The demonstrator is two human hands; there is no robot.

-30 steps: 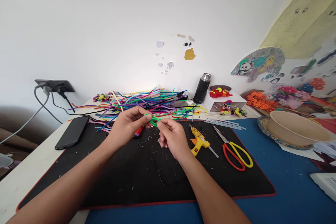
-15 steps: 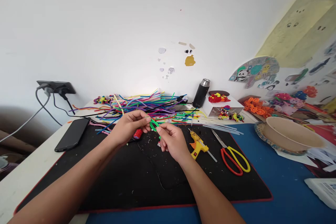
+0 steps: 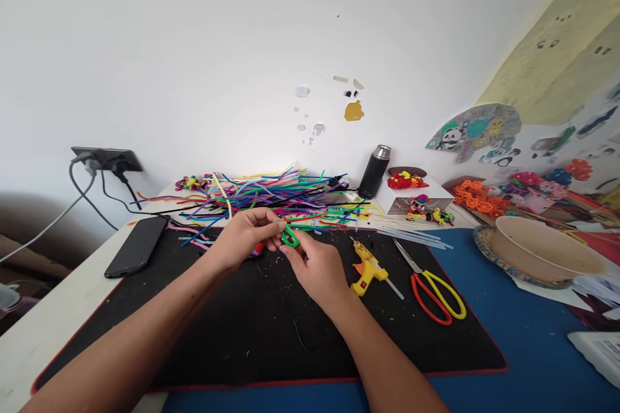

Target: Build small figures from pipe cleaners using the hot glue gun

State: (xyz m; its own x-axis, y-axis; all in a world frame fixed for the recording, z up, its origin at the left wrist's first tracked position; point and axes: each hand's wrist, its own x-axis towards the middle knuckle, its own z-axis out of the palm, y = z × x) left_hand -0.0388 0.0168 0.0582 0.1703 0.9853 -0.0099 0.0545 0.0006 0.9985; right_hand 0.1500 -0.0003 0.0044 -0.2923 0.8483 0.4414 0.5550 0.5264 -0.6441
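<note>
A bent green pipe cleaner (image 3: 290,236) forms a narrow loop between my two hands, held above the black mat (image 3: 232,329). My left hand (image 3: 249,237) pinches its left end between thumb and fingers. On the other side, my right hand (image 3: 314,264) grips the loop's right end with closed fingers. Behind my left fingers, a small red thing (image 3: 258,249) is partly hidden. Beyond the hands lies a heap of coloured pipe cleaners (image 3: 271,190).
On the mat's right lie a yellow glue gun (image 3: 369,269) and scissors (image 3: 430,284) with red and yellow handles. A phone (image 3: 137,246) rests at left. A black flask (image 3: 374,172) stands by the wall, near clear glue sticks (image 3: 414,237). Far right is a bowl (image 3: 542,251).
My right hand has turned and its fingers have closed in nearer the left hand. The green loop now faces the camera more openly. The view has shifted slightly.
</note>
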